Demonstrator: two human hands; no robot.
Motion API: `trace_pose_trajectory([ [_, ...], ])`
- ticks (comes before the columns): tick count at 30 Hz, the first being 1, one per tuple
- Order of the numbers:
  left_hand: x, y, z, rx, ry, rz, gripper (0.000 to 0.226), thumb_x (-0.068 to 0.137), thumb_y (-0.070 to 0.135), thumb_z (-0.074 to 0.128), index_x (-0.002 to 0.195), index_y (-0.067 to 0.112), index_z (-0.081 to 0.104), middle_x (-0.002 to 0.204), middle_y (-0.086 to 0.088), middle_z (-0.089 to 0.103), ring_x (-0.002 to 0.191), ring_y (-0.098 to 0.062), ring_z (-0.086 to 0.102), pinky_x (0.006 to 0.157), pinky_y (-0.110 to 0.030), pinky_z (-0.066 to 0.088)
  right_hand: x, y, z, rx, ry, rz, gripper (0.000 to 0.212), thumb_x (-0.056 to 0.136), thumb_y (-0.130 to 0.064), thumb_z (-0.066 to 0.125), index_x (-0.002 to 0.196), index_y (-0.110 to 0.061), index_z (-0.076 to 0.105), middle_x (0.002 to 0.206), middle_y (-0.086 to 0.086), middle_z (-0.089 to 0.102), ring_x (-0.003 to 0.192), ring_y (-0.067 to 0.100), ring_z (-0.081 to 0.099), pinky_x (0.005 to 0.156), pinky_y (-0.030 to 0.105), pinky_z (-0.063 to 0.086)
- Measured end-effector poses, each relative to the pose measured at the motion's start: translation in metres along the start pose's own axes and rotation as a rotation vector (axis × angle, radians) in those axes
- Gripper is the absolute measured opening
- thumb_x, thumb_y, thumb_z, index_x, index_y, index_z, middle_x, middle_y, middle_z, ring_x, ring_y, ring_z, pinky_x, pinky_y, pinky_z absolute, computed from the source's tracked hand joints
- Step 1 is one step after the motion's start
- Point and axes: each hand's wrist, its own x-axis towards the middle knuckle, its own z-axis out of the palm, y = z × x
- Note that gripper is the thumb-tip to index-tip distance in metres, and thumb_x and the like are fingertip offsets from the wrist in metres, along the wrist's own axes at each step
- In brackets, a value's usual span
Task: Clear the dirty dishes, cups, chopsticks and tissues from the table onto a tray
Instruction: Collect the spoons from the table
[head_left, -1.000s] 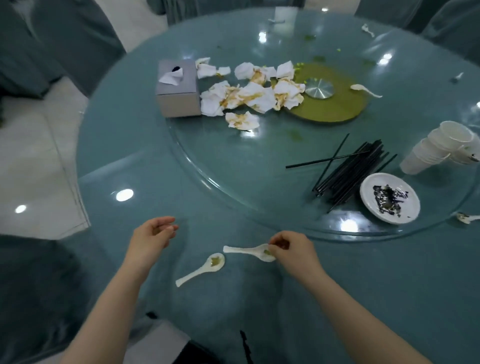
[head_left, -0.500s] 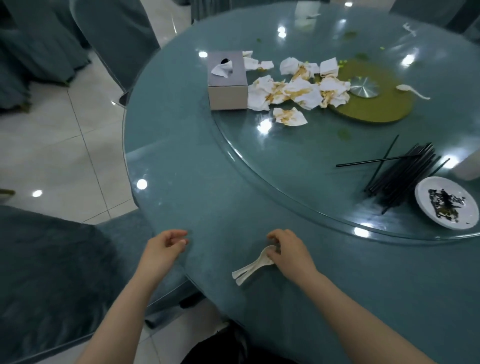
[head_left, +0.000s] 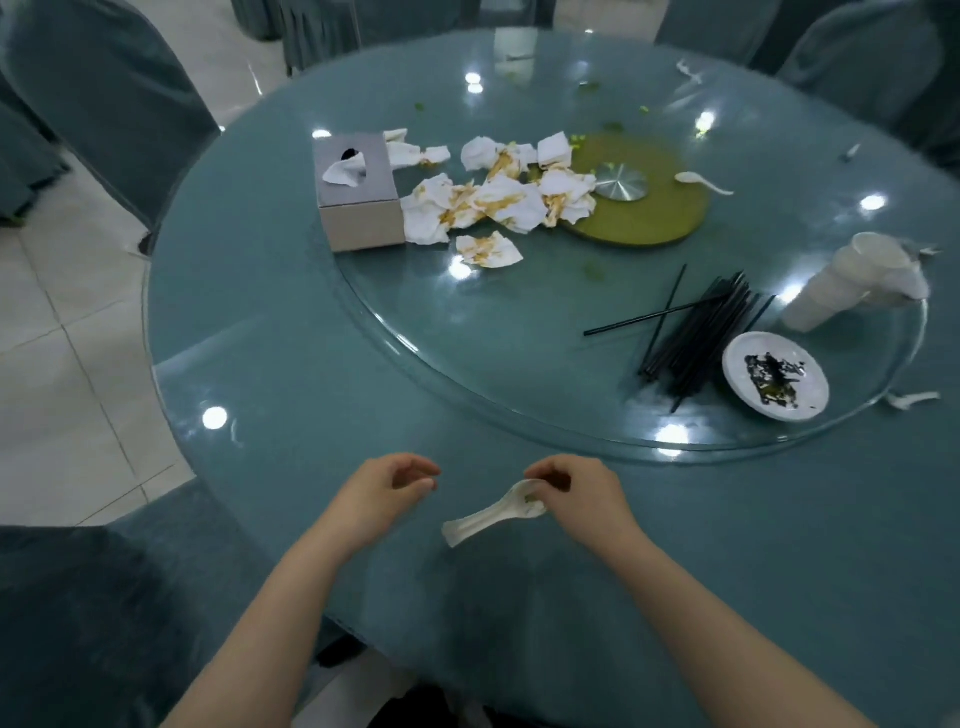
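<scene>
My right hand (head_left: 579, 496) pinches the bowls of two stacked white soup spoons (head_left: 485, 519) near the table's front edge, their handles pointing left. My left hand (head_left: 387, 491) hovers just left of them with fingers curled and holds nothing. On the glass turntable (head_left: 467, 332) lie a bundle of black chopsticks (head_left: 696, 332), a dirty white plate (head_left: 774, 376), a tipped stack of white cups (head_left: 852, 283) and several stained tissues (head_left: 493, 200). Another white spoon (head_left: 701, 180) rests on the olive centre disc, and one more spoon (head_left: 911, 400) lies by the turntable's right rim.
A grey tissue box (head_left: 358, 189) stands at the turntable's left. The round table (head_left: 260, 312) has a teal cloth under glass. Covered chairs (head_left: 98, 88) ring the table, one close at my left. No tray is in view.
The right hand slid one spoon onto the other, so the two now lie stacked. The left hand moved closer to them. My view swung left, then back right.
</scene>
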Motion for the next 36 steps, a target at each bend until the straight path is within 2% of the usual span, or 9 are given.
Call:
trace_pose_trajectory([
  [4,0.020,0.043,0.061,0.224,-0.202,0.111,0.008,0.093,0.026,0.055,0.093,0.028,0.063,0.080,0.012,0.065,0.070,0.000,0.058,0.068,-0.011,0.045,-0.001,0.014,-0.042,0.095,0.079,-0.015,0.026,0.081,-0.011,0.070,0.072,-0.035,0.067,0.073,-0.018,0.067,0.073,-0.003,0.063,0.064,0.007,0.046],
  [7,0.033,0.080,0.109,0.328,-0.367,0.152,0.015,0.095,0.026,0.048,0.097,0.021,0.063,0.075,0.008,0.066,0.070,-0.008,0.061,0.075,-0.030,0.052,0.003,0.034,-0.082,0.126,0.139,-0.009,0.024,0.081,-0.013,0.069,0.072,-0.034,0.066,0.073,-0.017,0.067,0.072,-0.002,0.062,0.065,0.010,0.047],
  [9,0.043,0.107,0.135,0.400,-0.395,0.199,0.016,0.096,0.022,0.044,0.095,0.020,0.060,0.066,0.008,0.059,0.061,-0.008,0.055,0.065,-0.027,0.049,0.006,0.051,-0.114,0.130,0.164,-0.004,0.019,0.082,-0.015,0.069,0.074,-0.033,0.066,0.074,-0.016,0.067,0.074,0.001,0.063,0.069,0.017,0.050],
  [12,0.063,0.152,0.169,0.413,-0.351,0.232,0.021,0.098,0.022,0.043,0.092,0.015,0.062,0.060,0.006,0.048,0.053,-0.009,0.046,0.052,-0.021,0.039,0.005,0.085,-0.170,0.168,0.211,-0.005,0.012,0.080,-0.024,0.072,0.076,-0.033,0.065,0.076,-0.014,0.068,0.071,-0.001,0.061,0.067,0.016,0.048],
  [20,0.124,0.235,0.235,0.322,-0.197,0.211,0.021,0.098,0.025,0.046,0.089,0.021,0.065,0.055,0.011,0.045,0.045,0.000,0.037,0.051,-0.021,0.032,0.018,0.205,-0.308,0.147,0.397,0.120,0.010,0.082,-0.020,0.071,0.083,-0.029,0.068,0.076,-0.019,0.066,0.071,-0.003,0.060,0.063,0.005,0.040],
  [23,0.140,0.253,0.249,0.291,-0.172,0.168,0.022,0.097,0.026,0.046,0.089,0.023,0.066,0.057,0.010,0.046,0.048,-0.004,0.039,0.053,-0.025,0.031,0.038,0.249,-0.342,0.116,0.435,0.192,0.010,0.084,-0.018,0.070,0.083,-0.027,0.067,0.077,-0.014,0.067,0.073,0.006,0.062,0.064,0.012,0.041],
  [27,0.153,0.267,0.249,0.219,-0.093,0.144,0.023,0.097,0.027,0.046,0.088,0.025,0.067,0.053,0.010,0.046,0.047,-0.008,0.037,0.051,-0.027,0.029,0.081,0.295,-0.368,-0.068,0.411,0.309,0.026,0.088,-0.015,0.062,0.113,-0.012,0.066,0.116,0.008,0.067,0.103,0.024,0.061,0.085,0.025,0.042],
  [33,0.151,0.271,0.245,0.133,0.020,0.114,0.023,0.098,0.021,0.045,0.089,0.019,0.066,0.051,0.009,0.041,0.043,-0.008,0.032,0.047,-0.024,0.027,0.121,0.334,-0.383,-0.484,0.131,0.352,0.072,0.092,-0.038,0.054,0.150,-0.012,0.019,0.160,0.008,0.008,0.144,0.034,0.012,0.117,0.039,0.017],
  [36,0.145,0.261,0.243,0.105,0.025,0.087,0.023,0.098,0.020,0.045,0.092,0.018,0.066,0.059,0.002,0.040,0.046,-0.009,0.031,0.047,-0.024,0.026,0.110,0.346,-0.368,-0.588,0.219,0.280,0.054,0.094,-0.035,0.051,0.143,-0.015,0.037,0.154,0.006,0.028,0.136,0.032,0.030,0.110,0.037,0.029],
])
